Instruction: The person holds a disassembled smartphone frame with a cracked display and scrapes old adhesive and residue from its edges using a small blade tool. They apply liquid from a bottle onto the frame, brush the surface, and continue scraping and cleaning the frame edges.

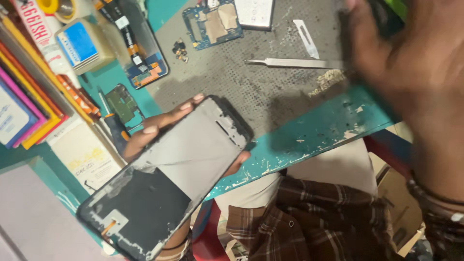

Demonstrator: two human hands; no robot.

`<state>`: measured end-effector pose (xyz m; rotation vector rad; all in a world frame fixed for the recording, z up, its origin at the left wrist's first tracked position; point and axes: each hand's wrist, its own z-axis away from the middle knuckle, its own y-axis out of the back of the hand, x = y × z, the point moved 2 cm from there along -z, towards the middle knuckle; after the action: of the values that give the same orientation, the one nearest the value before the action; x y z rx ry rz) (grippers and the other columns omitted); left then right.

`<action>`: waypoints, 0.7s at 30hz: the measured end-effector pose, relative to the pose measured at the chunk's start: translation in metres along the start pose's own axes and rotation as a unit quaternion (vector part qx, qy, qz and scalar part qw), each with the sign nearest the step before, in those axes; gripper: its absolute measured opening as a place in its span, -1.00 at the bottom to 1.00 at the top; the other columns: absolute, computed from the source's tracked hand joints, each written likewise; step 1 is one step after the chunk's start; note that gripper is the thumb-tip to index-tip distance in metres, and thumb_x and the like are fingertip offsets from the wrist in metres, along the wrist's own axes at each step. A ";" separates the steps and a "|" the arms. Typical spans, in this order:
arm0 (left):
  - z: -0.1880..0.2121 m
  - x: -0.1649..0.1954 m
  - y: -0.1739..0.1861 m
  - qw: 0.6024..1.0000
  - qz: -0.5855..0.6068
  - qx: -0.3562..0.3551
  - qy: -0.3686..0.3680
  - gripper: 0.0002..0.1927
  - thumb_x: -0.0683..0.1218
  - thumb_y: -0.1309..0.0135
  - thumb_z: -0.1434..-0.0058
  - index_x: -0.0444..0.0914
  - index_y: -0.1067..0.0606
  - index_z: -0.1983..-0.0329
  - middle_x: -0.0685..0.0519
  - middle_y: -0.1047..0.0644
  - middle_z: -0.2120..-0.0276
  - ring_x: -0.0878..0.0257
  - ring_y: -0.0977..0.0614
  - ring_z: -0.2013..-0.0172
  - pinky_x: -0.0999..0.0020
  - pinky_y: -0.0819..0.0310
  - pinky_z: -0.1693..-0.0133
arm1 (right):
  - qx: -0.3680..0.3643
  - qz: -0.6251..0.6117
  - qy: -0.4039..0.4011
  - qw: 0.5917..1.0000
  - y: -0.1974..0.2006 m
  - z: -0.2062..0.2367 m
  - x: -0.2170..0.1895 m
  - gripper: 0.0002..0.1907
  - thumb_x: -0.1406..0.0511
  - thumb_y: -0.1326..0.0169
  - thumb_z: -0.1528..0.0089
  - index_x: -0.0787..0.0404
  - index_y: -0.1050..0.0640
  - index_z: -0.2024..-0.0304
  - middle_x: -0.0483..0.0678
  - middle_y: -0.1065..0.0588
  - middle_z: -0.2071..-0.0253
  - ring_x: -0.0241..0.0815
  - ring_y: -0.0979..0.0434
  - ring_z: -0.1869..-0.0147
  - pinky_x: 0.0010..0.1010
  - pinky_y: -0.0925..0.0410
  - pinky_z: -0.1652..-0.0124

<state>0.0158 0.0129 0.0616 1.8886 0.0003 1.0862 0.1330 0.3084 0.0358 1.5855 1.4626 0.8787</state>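
Phone frame (166, 176), screen removed, lies tilted in the left hand (159, 128), held over the near edge of the worktop (309, 133). Left grip: clenched on the frame, fingertips wrapped over its far long edge, thumb on the near edge. Frame interior: upper half a bare grey plate, lower half black with adhesive residue and a small orange flex near the bottom corner.

Right hand (415, 72) is up close to the camera, right of the frame, blurred; fingers curled round something dark, can't tell what, so that grip can't be called.

Beyond the frame: grey perforated mat (251, 82) on the teal worktop. On the mat, tweezers (290, 63), a flat white pry tool (306, 38), a blue circuit board (212, 24) and a small cluster of loose parts (180, 50). Left of the frame: a second small green board (122, 102), a glue tube (43, 34) and stacked coloured boxes (24, 101). Below the frame, a plaid cloth (314, 217).
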 end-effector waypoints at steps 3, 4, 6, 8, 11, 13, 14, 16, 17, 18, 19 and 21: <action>0.008 -0.001 -0.007 0.989 0.139 0.039 0.007 0.12 0.03 -0.57 0.00 -0.15 -0.07 -0.46 0.00 -0.32 -0.27 0.26 -0.41 -0.35 0.44 -0.38 -0.39 | -0.027 -0.021 -0.031 0.999 -0.018 0.011 0.023 -0.74 0.40 -0.05 -0.42 0.31 -0.49 -0.16 0.03 -0.46 0.08 -0.12 -0.50 0.14 -0.40 -0.37 0.15; 0.011 -0.002 -0.010 0.991 0.126 0.025 0.030 0.15 -0.01 -0.59 0.05 -0.17 -0.06 -0.45 -0.04 -0.31 -0.25 0.21 -0.41 -0.34 0.41 -0.42 -0.37 | -0.034 -0.036 -0.045 0.998 -0.021 0.013 0.026 -0.73 0.40 -0.05 -0.41 0.30 -0.49 -0.16 0.01 -0.46 0.11 -0.15 -0.49 0.18 -0.41 -0.35 0.19; 0.013 -0.005 -0.016 0.990 0.134 0.025 0.045 0.17 -0.07 -0.60 0.08 -0.19 -0.05 -0.45 -0.09 -0.28 -0.23 0.15 -0.42 -0.33 0.35 -0.47 -0.35 | -0.037 -0.071 -0.071 0.994 -0.018 0.013 0.020 -0.73 0.39 -0.04 -0.40 0.26 -0.50 -0.17 -0.02 -0.47 0.17 -0.21 -0.47 0.25 -0.43 -0.32 0.27; 0.013 -0.007 -0.020 0.983 0.171 0.055 0.029 0.15 -0.11 -0.58 0.08 -0.20 -0.04 -0.43 -0.10 -0.24 -0.23 0.13 -0.42 -0.33 0.29 -0.49 -0.35 | -0.017 -0.120 -0.084 0.989 -0.006 0.011 0.004 -0.72 0.39 -0.03 -0.39 0.23 -0.51 -0.17 -0.05 -0.48 0.23 -0.27 -0.45 0.32 -0.45 -0.29 0.35; 0.019 -0.007 -0.021 0.975 0.203 0.087 0.015 0.17 -0.12 -0.59 0.00 -0.13 0.02 -0.46 -0.04 -0.29 -0.23 0.20 -0.46 -0.34 0.32 -0.50 -0.38 | -0.071 -0.328 -0.133 0.933 0.011 0.010 -0.037 -0.70 0.38 -0.02 -0.38 0.18 -0.52 -0.17 -0.10 -0.50 0.32 -0.36 -0.42 0.43 -0.47 -0.24 0.47; 0.023 -0.005 -0.021 0.971 0.218 0.092 0.014 0.15 -0.11 -0.59 0.01 -0.11 0.02 -0.43 -0.04 -0.31 -0.23 0.20 -0.48 -0.33 0.35 -0.51 -0.36 | -0.174 -0.455 -0.139 0.863 0.010 0.006 -0.060 -0.69 0.37 -0.02 -0.37 0.14 -0.53 -0.17 -0.13 -0.50 0.37 -0.42 -0.40 0.50 -0.49 -0.21 0.55; 0.023 -0.006 -0.021 0.973 0.213 0.092 0.011 0.15 -0.10 -0.59 0.02 -0.11 0.01 -0.42 -0.04 -0.31 -0.23 0.21 -0.48 -0.32 0.37 -0.51 -0.34 | -0.219 -0.501 -0.145 0.825 0.009 0.004 -0.069 -0.68 0.37 -0.01 -0.36 0.13 -0.53 -0.17 -0.14 -0.51 0.40 -0.45 -0.39 0.53 -0.50 -0.19 0.59; 0.022 -0.006 -0.021 0.977 0.190 0.094 -0.001 0.15 -0.08 -0.60 0.04 -0.12 0.00 -0.41 -0.03 -0.31 -0.22 0.25 -0.47 -0.30 0.44 -0.49 -0.31 | -0.223 -0.496 -0.138 0.828 0.013 -0.001 -0.077 -0.66 0.36 -0.07 -0.34 0.14 -0.55 -0.18 -0.12 -0.46 0.46 -0.36 -0.35 0.52 -0.45 -0.19 0.55; 0.021 -0.006 -0.021 0.982 0.169 0.083 0.006 0.15 -0.07 -0.61 0.08 -0.14 -0.03 -0.40 -0.04 -0.30 -0.21 0.23 -0.45 -0.29 0.44 -0.48 -0.28 | -0.225 -0.495 -0.135 0.828 0.015 -0.004 -0.079 -0.64 0.36 -0.11 -0.32 0.15 -0.56 -0.18 -0.11 -0.44 0.48 -0.31 -0.33 0.52 -0.42 -0.18 0.53; 0.019 -0.006 -0.021 0.986 0.147 0.073 0.014 0.15 -0.07 -0.61 0.11 -0.16 -0.06 -0.39 -0.06 -0.29 -0.20 0.21 -0.43 -0.28 0.45 -0.46 -0.26 | -0.215 -0.474 -0.134 0.843 0.018 -0.006 -0.078 -0.65 0.36 -0.09 -0.34 0.13 -0.55 -0.19 -0.12 -0.45 0.46 -0.34 -0.36 0.51 -0.45 -0.20 0.53; 0.017 -0.006 -0.021 0.990 0.123 0.053 0.035 0.13 -0.06 -0.62 0.17 -0.19 -0.12 -0.36 -0.11 -0.29 -0.17 0.15 -0.41 -0.26 0.43 -0.45 -0.22 | -0.205 -0.452 -0.133 0.858 0.019 -0.008 -0.076 -0.65 0.37 -0.08 -0.36 0.12 -0.54 -0.21 -0.12 -0.45 0.43 -0.37 -0.39 0.49 -0.47 -0.21 0.52; 0.015 -0.003 -0.020 0.996 0.072 0.025 0.055 0.13 -0.06 -0.64 0.25 -0.23 -0.18 -0.33 -0.15 -0.31 -0.15 0.10 -0.41 -0.24 0.41 -0.42 -0.18 | -0.183 -0.450 -0.126 0.865 0.022 -0.010 -0.076 -0.64 0.38 -0.06 -0.36 0.13 -0.51 -0.22 -0.12 -0.48 0.36 -0.40 -0.45 0.45 -0.53 -0.26 0.51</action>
<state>0.0325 0.0122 0.0422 1.8936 -0.0484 1.2985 0.1267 0.2330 0.0615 0.5658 1.4947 0.3345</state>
